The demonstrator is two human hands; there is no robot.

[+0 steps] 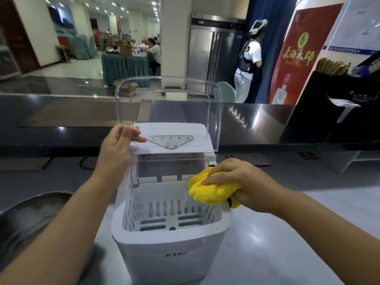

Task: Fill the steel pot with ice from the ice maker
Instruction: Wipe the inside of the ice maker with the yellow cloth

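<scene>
Grey counter (287,233) ahead of me, white ice maker (170,254) square in the middle. The steel pot (30,219) sits low at my left, just beside the machine, handy for loading, I'd say. The clear lid (170,112) stands tipped up and back, and my left hand (117,147) pinches its front edge to keep the opening free. The slotted basket (170,221) inside shows no ice that I can see. My right hand (242,179) clutches a yellow cloth (209,192) against the right rim, wiping there, I reckon.
</scene>
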